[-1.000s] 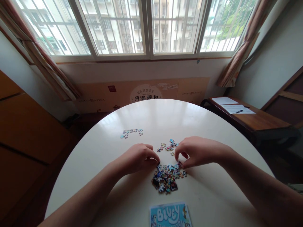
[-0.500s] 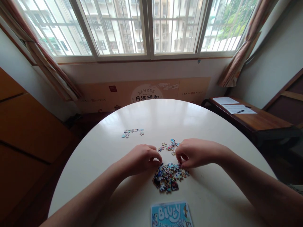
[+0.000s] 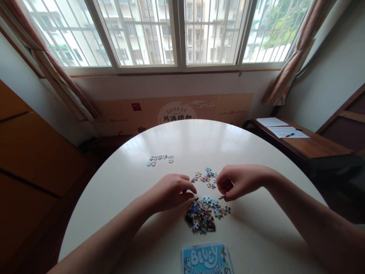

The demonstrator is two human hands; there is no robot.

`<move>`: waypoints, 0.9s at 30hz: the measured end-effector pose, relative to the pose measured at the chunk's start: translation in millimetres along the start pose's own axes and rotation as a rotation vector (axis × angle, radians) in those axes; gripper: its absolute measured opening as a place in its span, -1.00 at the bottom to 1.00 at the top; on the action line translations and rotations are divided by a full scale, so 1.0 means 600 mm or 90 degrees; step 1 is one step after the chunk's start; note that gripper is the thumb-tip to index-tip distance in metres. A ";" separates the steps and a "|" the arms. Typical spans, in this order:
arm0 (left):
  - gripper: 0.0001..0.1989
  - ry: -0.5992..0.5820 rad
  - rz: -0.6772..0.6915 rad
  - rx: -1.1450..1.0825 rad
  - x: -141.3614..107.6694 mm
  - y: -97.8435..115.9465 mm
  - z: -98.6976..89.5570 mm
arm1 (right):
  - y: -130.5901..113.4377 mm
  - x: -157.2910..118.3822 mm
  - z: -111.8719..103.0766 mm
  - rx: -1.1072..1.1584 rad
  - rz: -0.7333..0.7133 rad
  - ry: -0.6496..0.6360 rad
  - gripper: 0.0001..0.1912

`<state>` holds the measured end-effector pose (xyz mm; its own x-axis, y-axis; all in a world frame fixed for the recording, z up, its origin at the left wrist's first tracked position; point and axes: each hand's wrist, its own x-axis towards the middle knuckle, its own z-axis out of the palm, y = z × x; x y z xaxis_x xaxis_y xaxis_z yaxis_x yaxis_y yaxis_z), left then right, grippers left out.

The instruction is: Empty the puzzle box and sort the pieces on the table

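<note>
A heap of jigsaw puzzle pieces lies on the white round table, dark on its left side and light blue at the top. My left hand hovers at the heap's upper left edge, thumb and forefinger a little apart with nothing visible between them. On the other side, my right hand pinches a small puzzle piece edge-on between thumb and fingers, just above the heap's right part. Beyond the heap sits a smaller cluster of pieces, between the two hands.
Farther left, several pieces are laid out in a row with a few below. A blue Bluey picture card lies at the near side. A wooden desk with papers and a pen stands right of the table.
My right hand has lifted slightly up and right from the heap with a piece in its pinch. Some pieces at the heap's right edge have shifted right. My left hand has barely moved.
</note>
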<state>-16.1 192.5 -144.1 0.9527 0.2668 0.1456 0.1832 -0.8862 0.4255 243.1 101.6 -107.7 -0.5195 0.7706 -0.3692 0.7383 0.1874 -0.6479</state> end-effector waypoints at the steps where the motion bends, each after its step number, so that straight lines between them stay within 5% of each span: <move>1: -0.86 0.015 -0.004 -0.003 0.000 0.002 -0.003 | 0.000 -0.001 -0.001 0.029 -0.010 0.006 -0.93; 11: -0.92 0.073 -0.033 -0.125 0.002 0.057 -0.001 | -0.007 0.022 0.026 0.198 -0.002 0.066 -0.87; 18: -0.93 0.150 -0.048 -0.130 0.003 0.051 0.004 | -0.017 0.039 0.045 0.237 -0.044 0.137 -0.84; 27: -0.91 0.128 -0.125 -0.031 0.002 0.050 -0.010 | -0.020 0.059 0.061 0.221 -0.065 0.247 -0.78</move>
<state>-11.0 168.5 -126.0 0.8317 0.5061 0.2284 0.3431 -0.7918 0.5053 200.0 104.4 -137.6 -0.3356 0.9401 -0.0609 0.4717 0.1117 -0.8747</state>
